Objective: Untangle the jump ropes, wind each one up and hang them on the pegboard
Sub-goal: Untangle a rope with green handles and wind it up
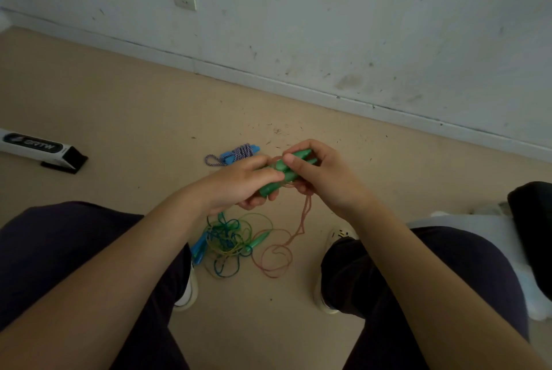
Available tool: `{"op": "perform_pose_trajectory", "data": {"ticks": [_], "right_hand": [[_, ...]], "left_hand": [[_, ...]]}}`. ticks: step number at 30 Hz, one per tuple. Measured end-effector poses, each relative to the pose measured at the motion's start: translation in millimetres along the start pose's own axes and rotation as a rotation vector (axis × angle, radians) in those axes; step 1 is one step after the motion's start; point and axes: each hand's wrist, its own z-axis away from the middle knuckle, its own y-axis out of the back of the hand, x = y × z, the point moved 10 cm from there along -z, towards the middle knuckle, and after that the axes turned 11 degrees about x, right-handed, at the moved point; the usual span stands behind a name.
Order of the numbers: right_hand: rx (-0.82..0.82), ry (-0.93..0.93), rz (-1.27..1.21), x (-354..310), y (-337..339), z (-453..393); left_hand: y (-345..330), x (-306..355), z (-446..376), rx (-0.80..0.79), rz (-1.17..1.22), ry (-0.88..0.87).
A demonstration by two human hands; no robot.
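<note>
i see both hands, left hand (239, 183) and right hand (321, 174), gripping the green handles (282, 174); an orange cord (276, 253) trails to the tangled ropes (228, 239) on the floor (134, 107).

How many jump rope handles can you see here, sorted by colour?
Green handles, held together in both hands: 2
Teal handle in the tangle on the floor: 1
Blue handle at the tangle's left edge: 1
Blue handles of the wound striped rope: cannot tell how many
Total clearly seen: 4

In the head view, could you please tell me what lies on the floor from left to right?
White box → wound striped jump rope → tangled blue and green ropes → loose orange rope.
</note>
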Motion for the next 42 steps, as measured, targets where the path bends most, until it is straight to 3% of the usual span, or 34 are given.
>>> {"op": "perform_pose_trajectory", "data": {"ticks": [14,20,25,30,37,42], "right_hand": [[0.019,0.002,-0.055,-6,9,-1],[-0.211,-0.089,-0.179,3,-17,6],[-0.125,0.013,-0.049,1,-13,3],[-0.149,0.023,-0.01,-1,-16,4],[-0.162,-0.062,0.067,12,-18,4],[-0.129,-0.007,0.062,2,-17,4]], "left_hand": [[0,5,2,-0.012,0.032,-0.042],[0,17,1,-0.011,0.304,-0.099],[14,6,-6,0.141,0.236,-0.051],[7,12,-4,0.059,0.233,-0.114],[11,22,0,0.088,0.27,-0.163],[11,21,0,0.082,0.309,-0.138]]}}
